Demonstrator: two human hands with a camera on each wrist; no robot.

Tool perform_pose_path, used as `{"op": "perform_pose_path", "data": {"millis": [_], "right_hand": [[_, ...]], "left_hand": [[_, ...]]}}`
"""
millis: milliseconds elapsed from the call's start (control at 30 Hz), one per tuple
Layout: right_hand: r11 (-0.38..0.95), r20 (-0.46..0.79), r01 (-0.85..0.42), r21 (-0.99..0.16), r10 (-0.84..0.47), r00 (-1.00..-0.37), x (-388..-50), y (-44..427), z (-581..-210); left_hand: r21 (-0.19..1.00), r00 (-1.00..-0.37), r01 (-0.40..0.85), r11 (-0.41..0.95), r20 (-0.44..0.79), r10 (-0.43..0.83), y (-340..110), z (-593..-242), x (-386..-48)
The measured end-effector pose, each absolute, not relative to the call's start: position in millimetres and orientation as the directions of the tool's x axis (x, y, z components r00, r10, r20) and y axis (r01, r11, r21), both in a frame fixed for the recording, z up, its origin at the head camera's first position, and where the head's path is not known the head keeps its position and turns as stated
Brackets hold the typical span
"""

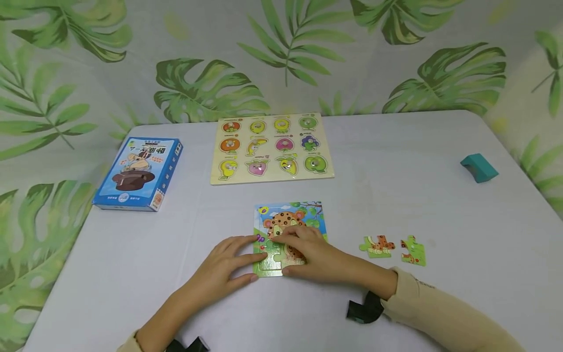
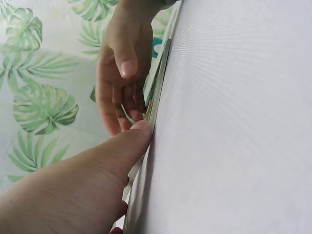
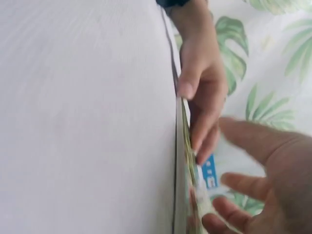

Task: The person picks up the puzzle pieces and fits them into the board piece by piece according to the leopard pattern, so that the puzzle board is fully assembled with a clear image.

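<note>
A small jigsaw puzzle board (image 1: 290,208) with a spotted cartoon animal lies flat on the table, its lower left part without pieces. On its left edge rests my left hand (image 1: 224,266), fingertips over the border and the thumb at the lower left corner. My right hand (image 1: 318,254) lies over the board's middle and right side, fingertips touching the pieces there and covering part of the picture. In the right wrist view the fingers of the right hand (image 3: 273,180) are spread. Two loose jigsaw pieces, one wide (image 1: 378,246) and one upright (image 1: 414,251), lie to the right.
Behind the puzzle lies a wooden fruit board (image 1: 272,149) with several fruit shapes. A blue card-game box (image 1: 136,173) lies at the left. Far right on the white table (image 1: 396,171) sits a teal block (image 1: 479,167) with a curved cutout.
</note>
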State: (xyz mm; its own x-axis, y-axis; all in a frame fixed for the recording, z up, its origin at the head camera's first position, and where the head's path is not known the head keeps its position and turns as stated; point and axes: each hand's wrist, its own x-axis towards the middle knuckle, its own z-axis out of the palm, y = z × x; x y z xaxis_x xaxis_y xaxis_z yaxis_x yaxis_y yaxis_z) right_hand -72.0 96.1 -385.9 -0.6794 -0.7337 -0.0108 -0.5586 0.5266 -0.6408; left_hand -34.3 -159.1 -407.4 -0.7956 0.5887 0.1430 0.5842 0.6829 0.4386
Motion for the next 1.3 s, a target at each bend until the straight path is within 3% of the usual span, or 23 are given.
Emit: {"op": "perform_pose_path", "data": {"millis": [200,400,633,1067,1300], "right_hand": [[0.454,0.029,-0.452,-0.768,-0.68,-0.732,-71.9,124.5,-364.9],[0.458,0.174,-0.487,-0.743,-0.57,-0.803,-65.2,169.2,-346.3],[0.553,0.219,-0.454,-0.698,-0.438,-0.872,-52.7,217.4,-345.6],[0.591,0.137,-0.401,-0.7,-0.44,-0.887,-55.9,249.7,-383.1],[0.652,0.102,-0.433,-0.622,-0.481,-0.871,-61.0,258.4,-393.8]], "left_hand": [[0.453,-0.798,0.58,0.677,0.148,0.585,-158.6,-407.9,-34.1],[0.458,-0.801,0.575,0.678,0.146,0.58,-158.3,-408.3,-34.2],[0.462,-0.806,0.567,0.682,0.136,0.577,-157.8,-408.4,-34.1],[0.458,-0.801,0.574,0.679,0.138,0.583,-157.6,-408.0,-34.4],[0.448,-0.802,0.573,0.687,0.131,0.583,-159.3,-408.8,-33.9]]}}
